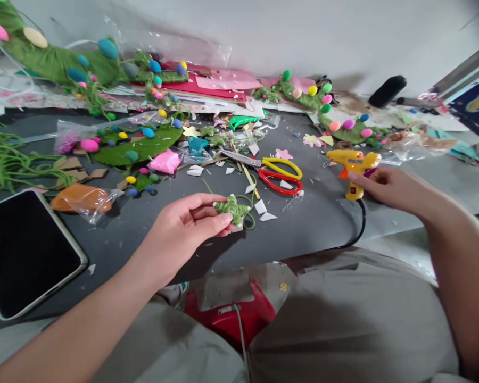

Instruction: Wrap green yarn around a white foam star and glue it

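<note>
Between the thumb and fingers of my left hand (195, 218) is a small star wrapped in green yarn (233, 208), its bare tips white. A loose green strand trails beside it on the table. My right hand (387, 186) grips a yellow hot glue gun (354, 165) by its handle, with the thumb on the near side and the other fingers mostly hidden. From the handle a black cord (360, 226) runs down to the table edge. Scissors with red and yellow handles (281, 174) lie between my hands, among white paper scraps (260, 207).
A dark tablet (27, 255) lies at the left, near green yarn (11, 157) and a bag of orange clay (83, 199). Green wrapped shapes with coloured balls (91, 66) line the back. A pink packet (165, 161) lies left of the scissors. Below is a red object (231, 319).
</note>
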The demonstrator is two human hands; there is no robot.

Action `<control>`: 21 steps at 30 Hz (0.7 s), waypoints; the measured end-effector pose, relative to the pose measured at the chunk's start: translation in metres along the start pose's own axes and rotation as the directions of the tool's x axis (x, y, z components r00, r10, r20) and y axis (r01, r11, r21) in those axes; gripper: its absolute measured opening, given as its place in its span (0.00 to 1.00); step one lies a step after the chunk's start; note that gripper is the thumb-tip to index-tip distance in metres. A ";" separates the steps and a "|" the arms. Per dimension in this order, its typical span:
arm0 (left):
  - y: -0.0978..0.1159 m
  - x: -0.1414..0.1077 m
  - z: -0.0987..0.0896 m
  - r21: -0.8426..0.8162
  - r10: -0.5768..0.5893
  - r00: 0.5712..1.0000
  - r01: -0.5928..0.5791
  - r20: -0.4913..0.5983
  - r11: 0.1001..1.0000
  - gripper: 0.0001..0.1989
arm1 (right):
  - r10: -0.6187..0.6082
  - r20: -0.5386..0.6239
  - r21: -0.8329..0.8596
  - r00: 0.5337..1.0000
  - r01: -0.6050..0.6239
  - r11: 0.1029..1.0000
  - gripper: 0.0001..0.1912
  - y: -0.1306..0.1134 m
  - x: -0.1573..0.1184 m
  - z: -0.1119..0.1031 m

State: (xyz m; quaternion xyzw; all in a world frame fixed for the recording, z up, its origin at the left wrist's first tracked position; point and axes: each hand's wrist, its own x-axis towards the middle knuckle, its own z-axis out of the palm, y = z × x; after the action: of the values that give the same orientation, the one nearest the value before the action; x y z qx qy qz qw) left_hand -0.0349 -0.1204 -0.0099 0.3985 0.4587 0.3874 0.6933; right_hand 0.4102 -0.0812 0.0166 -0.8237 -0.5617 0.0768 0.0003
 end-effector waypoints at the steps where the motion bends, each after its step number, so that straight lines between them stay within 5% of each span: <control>1: 0.000 0.000 0.000 -0.001 0.002 1.000 -0.002 0.005 1.000 0.16 | 0.044 0.011 0.026 0.999 -0.044 0.999 0.38 -0.005 0.003 0.003; 6: 0.000 -0.002 -0.001 0.010 0.007 0.999 -0.007 0.032 1.000 0.16 | 0.067 -0.072 0.364 0.995 -0.037 0.931 0.25 -0.035 0.005 0.013; 9: 0.002 -0.004 -0.001 0.033 0.014 0.999 -0.016 0.043 0.999 0.18 | 0.027 -0.123 0.576 0.992 0.049 0.816 0.19 -0.049 -0.012 0.011; 11: 0.003 -0.005 -0.002 0.035 0.009 0.998 -0.011 0.055 0.999 0.19 | -0.124 -0.092 0.788 0.988 0.148 0.598 0.14 -0.059 -0.032 0.006; 14: 0.002 -0.004 -0.002 0.013 -0.003 0.998 0.002 0.063 1.000 0.19 | -0.323 -0.042 0.762 0.945 0.240 0.602 0.14 -0.080 -0.067 0.000; 16: 0.001 -0.004 -0.002 0.000 0.000 0.999 0.000 0.054 1.000 0.18 | -0.454 -0.012 0.714 0.891 0.325 0.620 0.14 -0.096 -0.087 -0.001; 21: 0.000 -0.005 0.000 -0.058 -0.006 1.000 0.008 0.024 0.998 0.12 | -0.770 -0.021 0.571 0.638 0.639 0.514 0.10 -0.129 -0.112 0.003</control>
State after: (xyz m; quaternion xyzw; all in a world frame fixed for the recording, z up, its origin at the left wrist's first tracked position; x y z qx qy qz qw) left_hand -0.0362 -0.1243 -0.0080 0.3812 0.4402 0.3933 0.7115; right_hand 0.2509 -0.1374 0.0389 -0.4713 -0.7998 0.3183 0.1918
